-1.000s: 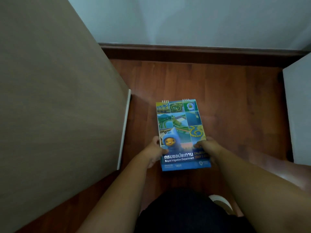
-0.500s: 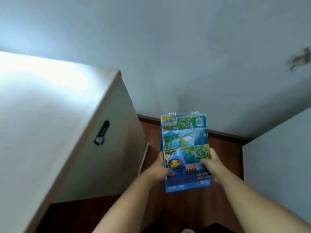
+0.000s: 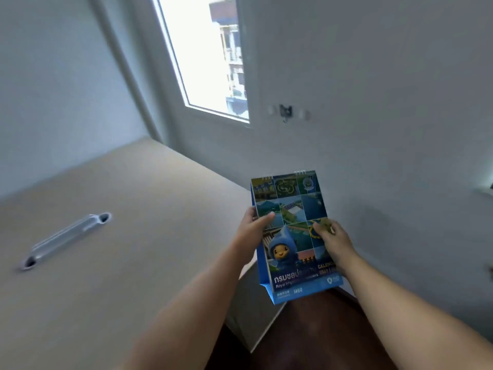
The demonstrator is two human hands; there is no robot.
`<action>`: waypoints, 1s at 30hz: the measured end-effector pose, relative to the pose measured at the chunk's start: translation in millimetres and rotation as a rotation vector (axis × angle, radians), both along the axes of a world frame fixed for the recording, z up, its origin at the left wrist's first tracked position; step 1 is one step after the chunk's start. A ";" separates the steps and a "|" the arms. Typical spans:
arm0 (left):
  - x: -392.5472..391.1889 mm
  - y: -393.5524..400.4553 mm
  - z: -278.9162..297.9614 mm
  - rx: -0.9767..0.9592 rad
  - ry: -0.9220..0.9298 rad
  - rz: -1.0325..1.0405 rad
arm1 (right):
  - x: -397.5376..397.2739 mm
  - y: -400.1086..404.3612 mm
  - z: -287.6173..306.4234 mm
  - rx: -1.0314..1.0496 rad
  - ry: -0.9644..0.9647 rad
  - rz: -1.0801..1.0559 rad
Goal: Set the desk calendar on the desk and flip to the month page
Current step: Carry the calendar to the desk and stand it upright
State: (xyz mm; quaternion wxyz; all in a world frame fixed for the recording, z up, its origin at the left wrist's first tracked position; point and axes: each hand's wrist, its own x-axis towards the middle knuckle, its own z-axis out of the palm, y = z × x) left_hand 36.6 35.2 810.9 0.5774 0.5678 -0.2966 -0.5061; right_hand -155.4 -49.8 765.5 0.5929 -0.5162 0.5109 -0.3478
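Note:
The desk calendar is a blue spiral-bound booklet with a photo-grid cover and a cartoon water-drop figure. I hold it folded flat in the air, spiral end away from me, just past the right edge of the beige desk. My left hand grips its left edge, thumb on the cover. My right hand grips the right side, fingers on the cover.
A silver pen-like object lies on the desk at the left. A grey wall with a bright window stands behind. Dark wooden floor shows below the calendar, right of the desk.
The view has risen from the floor to desk height. Both hands have lifted the calendar from near the floor to the level of the desk top and slid further up its sides.

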 end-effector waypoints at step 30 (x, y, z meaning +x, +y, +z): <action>442.1 332.1 44.7 0.276 -0.271 0.804 | 561.3 201.5 92.9 -0.083 0.160 0.947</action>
